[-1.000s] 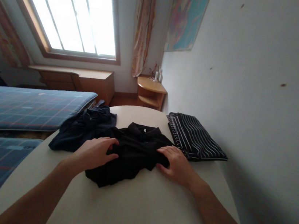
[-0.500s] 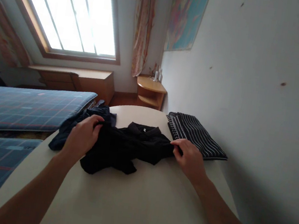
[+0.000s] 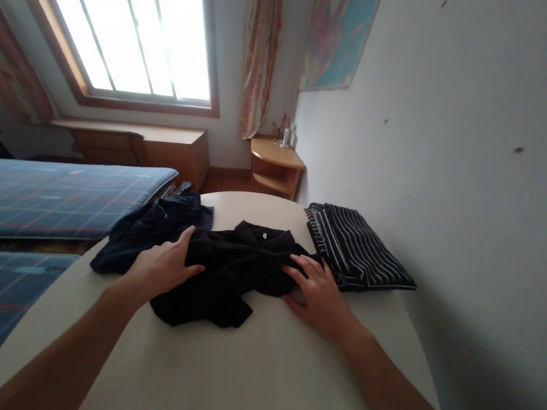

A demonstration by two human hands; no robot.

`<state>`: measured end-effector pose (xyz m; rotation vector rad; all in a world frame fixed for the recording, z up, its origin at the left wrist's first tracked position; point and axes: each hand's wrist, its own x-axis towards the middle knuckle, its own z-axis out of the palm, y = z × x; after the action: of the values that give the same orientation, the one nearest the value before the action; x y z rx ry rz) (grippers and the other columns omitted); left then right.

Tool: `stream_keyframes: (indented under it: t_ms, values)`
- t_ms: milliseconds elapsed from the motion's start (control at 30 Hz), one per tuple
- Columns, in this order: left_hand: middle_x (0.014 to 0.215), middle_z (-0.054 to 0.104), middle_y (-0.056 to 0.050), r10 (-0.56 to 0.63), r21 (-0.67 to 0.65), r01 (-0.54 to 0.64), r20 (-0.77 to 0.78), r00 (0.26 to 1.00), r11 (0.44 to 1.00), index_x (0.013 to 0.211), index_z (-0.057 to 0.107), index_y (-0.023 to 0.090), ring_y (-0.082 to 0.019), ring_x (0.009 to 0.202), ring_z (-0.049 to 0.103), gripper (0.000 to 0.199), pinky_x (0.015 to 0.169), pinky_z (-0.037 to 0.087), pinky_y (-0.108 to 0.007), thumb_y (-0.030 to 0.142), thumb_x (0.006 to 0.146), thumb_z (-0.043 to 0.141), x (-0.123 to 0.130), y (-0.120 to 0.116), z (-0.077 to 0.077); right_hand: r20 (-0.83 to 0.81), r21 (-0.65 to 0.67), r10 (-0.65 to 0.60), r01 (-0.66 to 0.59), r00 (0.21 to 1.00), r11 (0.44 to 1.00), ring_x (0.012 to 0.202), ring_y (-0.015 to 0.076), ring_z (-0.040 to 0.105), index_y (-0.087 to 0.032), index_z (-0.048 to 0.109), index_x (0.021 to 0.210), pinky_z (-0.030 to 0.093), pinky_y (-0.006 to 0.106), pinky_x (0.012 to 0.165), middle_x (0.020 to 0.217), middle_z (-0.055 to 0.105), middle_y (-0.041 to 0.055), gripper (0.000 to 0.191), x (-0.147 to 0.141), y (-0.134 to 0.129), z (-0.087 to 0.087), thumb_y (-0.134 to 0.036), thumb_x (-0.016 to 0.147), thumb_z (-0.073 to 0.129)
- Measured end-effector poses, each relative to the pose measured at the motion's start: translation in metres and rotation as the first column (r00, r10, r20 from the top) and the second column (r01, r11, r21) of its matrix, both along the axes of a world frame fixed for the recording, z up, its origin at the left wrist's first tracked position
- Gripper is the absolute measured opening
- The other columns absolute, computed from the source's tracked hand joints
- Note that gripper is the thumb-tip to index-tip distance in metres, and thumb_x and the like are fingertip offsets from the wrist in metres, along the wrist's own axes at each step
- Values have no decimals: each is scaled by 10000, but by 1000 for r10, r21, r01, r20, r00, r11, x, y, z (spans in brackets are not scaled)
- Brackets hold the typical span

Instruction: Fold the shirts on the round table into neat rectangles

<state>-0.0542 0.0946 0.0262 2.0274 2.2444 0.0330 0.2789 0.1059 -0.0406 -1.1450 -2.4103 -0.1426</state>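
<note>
A black collared shirt (image 3: 229,273) lies partly folded on the round pale table (image 3: 230,381), its collar pointing away from me. On the shirt's left side rests my left hand (image 3: 164,268), thumb and fingers apart. My right hand (image 3: 319,295) lies with spread fingers on the shirt's right side. Dark navy clothing (image 3: 155,223) sits in a loose heap beyond my left hand. To the right of the shirt is a folded black garment with white stripes (image 3: 358,250).
Blue plaid mattresses (image 3: 52,199) stand along the table's left side. A white wall (image 3: 454,209) runs close on the right. Behind the table are a wooden corner shelf (image 3: 277,155), a wooden desk (image 3: 175,142) and a bright window (image 3: 127,17).
Both hands have let go of the shirt's edges and opened onto it. My right hand has shifted a little left, and the shirt's left part lies flatter.
</note>
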Motion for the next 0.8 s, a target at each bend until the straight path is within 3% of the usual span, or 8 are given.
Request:
stream_keyframes:
  t_ms: [100,167,300,367,467,600,700,800]
  values:
    - [1238,666,-225,-108,-63,110,36,993,992,1603,134,178,-400,1089,666,1009,823,501,-427,481,804,670,2,-3,-3,21,-8,-31,31,999,999,1220,306,541,-250,597,1313,308,608,1133,1350,596,115,485,1,1,-1,-270,839,699]
    - [1188,687,-210,-179,-87,183,53,982,979,1597,191,188,-376,1030,690,930,813,500,-410,400,820,656,2,-5,-6,46,-16,-38,38,998,999,1137,285,583,-246,675,1178,309,594,1132,1190,666,94,330,3,3,0,-249,848,696]
    - [1086,721,-114,-288,99,273,219,932,957,1507,400,259,-295,930,709,676,797,509,-362,374,866,583,2,-3,-6,99,-9,-24,25,995,1000,1049,255,609,-235,716,958,267,575,1149,1006,693,52,93,4,5,4,-222,883,663]
    - [1012,727,-67,-283,266,194,353,892,944,1403,514,261,-254,848,704,551,752,517,-330,423,878,556,1,1,0,74,24,-30,28,997,999,1025,246,611,-232,700,961,268,553,1142,1013,699,45,90,5,5,7,-218,910,627]
    - [907,716,-37,-172,472,-103,503,847,875,1173,657,220,-207,730,673,389,672,512,-291,426,863,542,-3,8,14,-47,110,-96,100,994,989,984,247,613,-212,658,1011,356,483,1049,1014,703,64,123,13,6,14,-221,946,554]
    - [778,677,-20,-5,463,-431,686,728,774,1208,678,205,-190,663,627,432,599,486,-275,372,833,546,-18,19,20,-247,220,-262,318,933,922,943,280,609,-187,610,1009,427,424,869,973,685,108,143,32,11,22,-271,960,506]
    - [763,652,-29,58,341,-408,703,708,847,1379,569,161,-202,634,610,634,583,493,-300,447,813,576,-30,28,8,-333,221,-344,427,878,877,880,283,610,-195,605,938,449,405,805,901,664,106,139,42,17,22,-301,948,515]
    - [1045,657,-118,30,346,-233,504,863,909,1422,504,84,-243,801,658,813,752,545,-356,510,745,651,-35,34,-11,-370,147,-353,429,859,891,720,231,604,-201,620,976,474,358,716,779,632,57,143,39,18,18,-285,941,509]
